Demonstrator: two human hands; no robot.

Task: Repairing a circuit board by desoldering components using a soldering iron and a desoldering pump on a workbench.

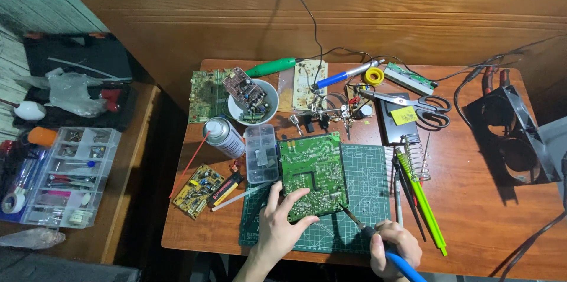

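Forearms ran off the bottom edge, and the soldering iron's (378,239) blue handle was cut there too. Left hand (282,217) lay fingers spread over the lower left corner of the green circuit board (313,170), pressing it flat on the green cutting mat (366,181) at the desk's (472,223) front. Right hand (394,246) was wrapped around the iron like a pen, tip slanted up-left to the board's lower right edge; actual contact was too small to judge. Small solder joints were unreadable.
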